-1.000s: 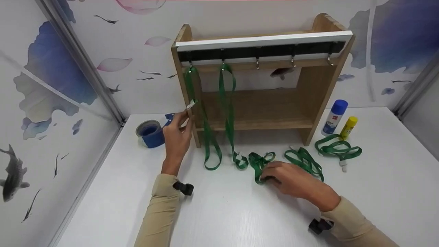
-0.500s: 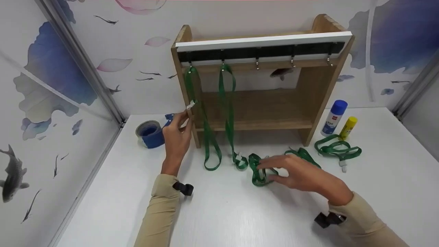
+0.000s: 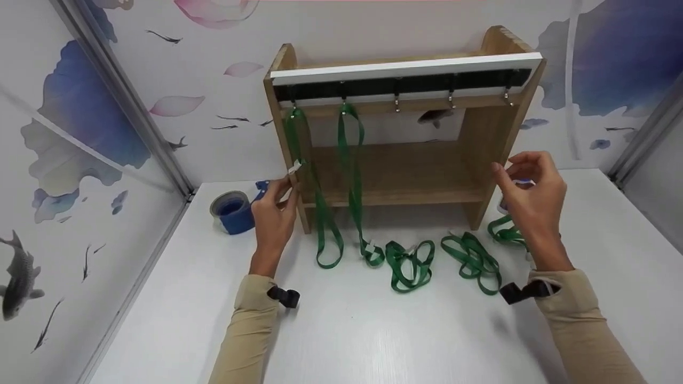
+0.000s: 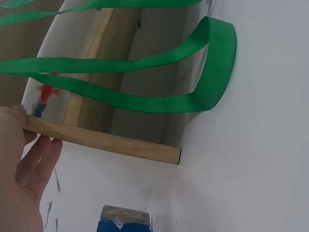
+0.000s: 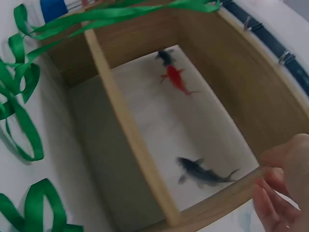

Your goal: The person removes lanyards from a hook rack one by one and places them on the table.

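- Tape roll point(image 3: 230, 209): a blue roll stands on the table point(image 3: 347, 330) at the far left, just beside the left hand and apart from the rack.
- Left hand point(image 3: 273, 218): it rests against the left upright of the wooden rack point(image 3: 397, 144). The fingers point(image 4: 41, 162) lie nearly straight along the post; the thumb sits at the front edge. A small white tag at the post is near the fingertips; whether it is pinched cannot be told.
- Rack contents: two green straps point(image 3: 320, 176) hang from the two leftmost hooks, long axis vertical, their lower loops lying on the table. The three hooks point(image 3: 451, 98) to the right carry nothing. The inner shelf shows nothing on it.
- Loose straps: three more green straps lie coiled on the table in front of the rack. The middle coil point(image 3: 410, 264) lies between the two hands; the next coil point(image 3: 472, 258) lies right of it; the third point(image 3: 504, 233) lies partly hidden behind the right hand.
- Right hand point(image 3: 531, 197): it is raised above the table at the rack's right upright, fingers point(image 3: 515, 162) loosely curled, holding nothing. The loose coils lie below and to its left; this hand is nearer to them than the left hand.
- A blue-capped bottle stands behind the right hand, mostly hidden.
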Available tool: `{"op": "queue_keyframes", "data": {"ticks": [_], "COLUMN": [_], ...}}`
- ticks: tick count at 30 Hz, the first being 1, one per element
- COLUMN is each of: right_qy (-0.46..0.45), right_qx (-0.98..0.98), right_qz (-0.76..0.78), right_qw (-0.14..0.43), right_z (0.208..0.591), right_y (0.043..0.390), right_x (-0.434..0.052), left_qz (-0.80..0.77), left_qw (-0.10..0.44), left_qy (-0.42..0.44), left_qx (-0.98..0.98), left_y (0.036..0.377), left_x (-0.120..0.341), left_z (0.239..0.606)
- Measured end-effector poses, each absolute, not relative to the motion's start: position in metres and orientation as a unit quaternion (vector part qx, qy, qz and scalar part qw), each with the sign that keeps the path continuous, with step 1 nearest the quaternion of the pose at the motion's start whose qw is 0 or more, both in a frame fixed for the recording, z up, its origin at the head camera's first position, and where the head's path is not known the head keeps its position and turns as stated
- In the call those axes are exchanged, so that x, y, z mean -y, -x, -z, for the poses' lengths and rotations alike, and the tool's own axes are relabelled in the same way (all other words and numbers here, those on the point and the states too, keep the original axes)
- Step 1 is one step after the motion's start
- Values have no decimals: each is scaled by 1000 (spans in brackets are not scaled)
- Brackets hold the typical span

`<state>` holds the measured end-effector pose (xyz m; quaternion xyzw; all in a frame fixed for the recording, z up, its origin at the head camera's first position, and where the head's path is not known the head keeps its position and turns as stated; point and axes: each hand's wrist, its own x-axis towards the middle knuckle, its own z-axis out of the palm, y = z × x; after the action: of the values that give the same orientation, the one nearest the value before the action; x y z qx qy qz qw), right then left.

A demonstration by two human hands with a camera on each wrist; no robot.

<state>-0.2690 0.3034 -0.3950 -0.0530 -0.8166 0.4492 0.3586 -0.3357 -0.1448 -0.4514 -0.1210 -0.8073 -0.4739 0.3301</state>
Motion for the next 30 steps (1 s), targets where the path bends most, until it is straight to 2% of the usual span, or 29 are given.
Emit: {"op": "queue_keyframes", "data": {"ticks": [7,11,13,17,20,22,25,30], "right_qy": [65,59,57,64,65,65,63,65], "right_qx": [839,844,848,856,857,857,856,853], "right_qz": [-435,-426,-420,-408,-406,-406,-407,-413], "right_qw": [320,320,318,310,310,312,312,312], "right_z": [415,418,418,417,417,417,418,419], "right_y": [279,279,279,277,277,278,279,280], "right_x": [-307,-308,-309,-310,-311,-310,-309,-307], "left_qz": [491,582,614,601,552,517,480,455], "left_qw": [310,286,309,411,455,443,386,312], "left_qy": [127,122,101,72,109,152,185,137], "left_qx": [805,752,719,682,690,716,766,823], "left_y": [337,338,336,325,312,303,289,281], "left_x": [148,156,158,149,127,108,78,45], "left_z": [447,440,434,415,400,394,391,396]}}
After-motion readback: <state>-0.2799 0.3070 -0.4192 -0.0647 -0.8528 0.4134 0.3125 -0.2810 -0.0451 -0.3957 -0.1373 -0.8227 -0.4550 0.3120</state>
